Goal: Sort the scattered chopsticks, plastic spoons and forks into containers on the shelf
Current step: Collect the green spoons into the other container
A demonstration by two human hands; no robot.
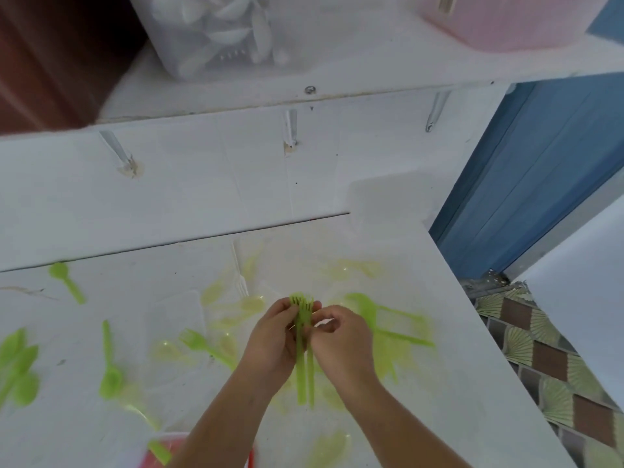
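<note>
A bundle of green plastic forks [303, 352] stands upright over the middle of the white table [456, 383], tines up. My left hand [271, 336] grips the bundle from the left. My right hand [341, 342] pinches it from the right, fingers curled at the tines. Green spoons [109, 366] and a green fork [197, 341] lie scattered to the left, with pale yellow spoons [250, 304] behind the hands. More green cutlery [388, 324] lies to the right. On the shelf [304, 92] above stand a clear container [216, 32] of white spoons and a pink container [506, 18].
A red container [155, 456] with a green piece in it sits at the table's near edge. Metal brackets [290, 130] hold the shelf to the white wall. A blue door [526, 170] and a patterned tiled floor [547, 359] lie to the right of the table edge.
</note>
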